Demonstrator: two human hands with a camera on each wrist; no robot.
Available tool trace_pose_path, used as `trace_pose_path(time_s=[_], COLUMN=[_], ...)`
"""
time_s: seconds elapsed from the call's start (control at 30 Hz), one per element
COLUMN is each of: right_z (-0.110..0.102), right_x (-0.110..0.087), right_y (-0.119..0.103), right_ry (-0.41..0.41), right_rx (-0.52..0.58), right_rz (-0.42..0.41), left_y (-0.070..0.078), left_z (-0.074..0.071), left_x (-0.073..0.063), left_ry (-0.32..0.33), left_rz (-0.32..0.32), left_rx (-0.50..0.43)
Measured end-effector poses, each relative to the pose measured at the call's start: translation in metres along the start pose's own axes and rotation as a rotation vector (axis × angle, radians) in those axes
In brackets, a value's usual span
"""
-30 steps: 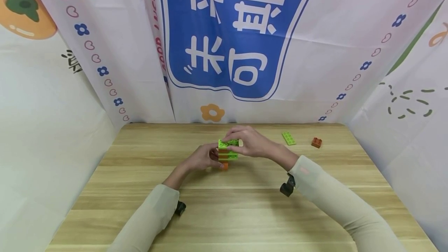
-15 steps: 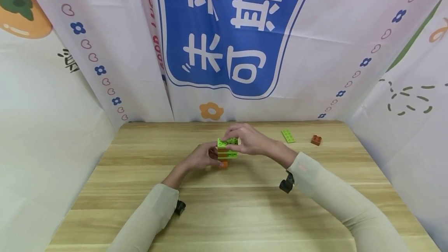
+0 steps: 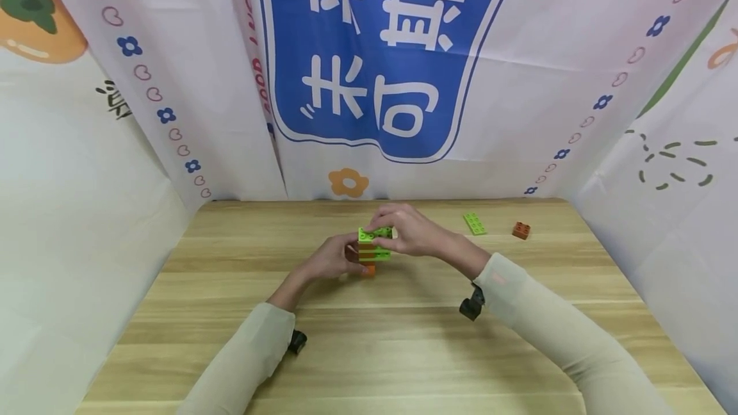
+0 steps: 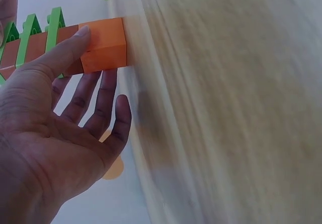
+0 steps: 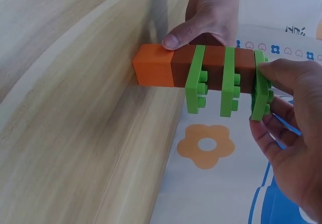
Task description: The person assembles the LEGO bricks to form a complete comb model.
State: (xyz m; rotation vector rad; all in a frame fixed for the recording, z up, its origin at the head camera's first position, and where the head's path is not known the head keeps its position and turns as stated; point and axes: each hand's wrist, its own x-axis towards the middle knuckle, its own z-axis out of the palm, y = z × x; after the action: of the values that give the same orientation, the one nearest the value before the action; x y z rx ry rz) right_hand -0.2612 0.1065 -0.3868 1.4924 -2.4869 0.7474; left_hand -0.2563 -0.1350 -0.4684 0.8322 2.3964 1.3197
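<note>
A tower of toy building bricks stands on the table, with an orange brick (image 5: 153, 65) at its foot. Above that, brown bricks (image 5: 212, 65) alternate with three green plates (image 5: 229, 85) that jut out to one side. My left hand (image 3: 331, 259) grips the tower low down, its thumb on the orange and brown bricks and its fingers behind in the left wrist view. At the top, my right hand (image 3: 410, 232) pinches the uppermost green plate (image 5: 260, 90) between thumb and fingers. That plate sits right at the top brown brick.
To the right on the wooden table (image 3: 369, 351) lie a loose green plate (image 3: 475, 224) and a loose brown brick (image 3: 521, 230). A printed white cloth (image 3: 501, 120) hangs behind the table's back edge, and more cloth rises at both sides.
The head view has shifted slightly. Both hands keep their hold on the tower, and the loose bricks have stayed in place.
</note>
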Motion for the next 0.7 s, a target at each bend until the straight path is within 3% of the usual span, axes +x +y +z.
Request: trace_pose_path(time_s=[0.7], right_z=[0.0065], right_x=[-0.0044], right_y=[0.0038], right_ry=[0.049], right_rx=[-0.022], right_rz=[-0.029], left_y=[0.0099], left_z=[-0.0029], left_x=[-0.0027], left_ry=[0.038], left_rz=[-0.04], left_rx=[-0.007])
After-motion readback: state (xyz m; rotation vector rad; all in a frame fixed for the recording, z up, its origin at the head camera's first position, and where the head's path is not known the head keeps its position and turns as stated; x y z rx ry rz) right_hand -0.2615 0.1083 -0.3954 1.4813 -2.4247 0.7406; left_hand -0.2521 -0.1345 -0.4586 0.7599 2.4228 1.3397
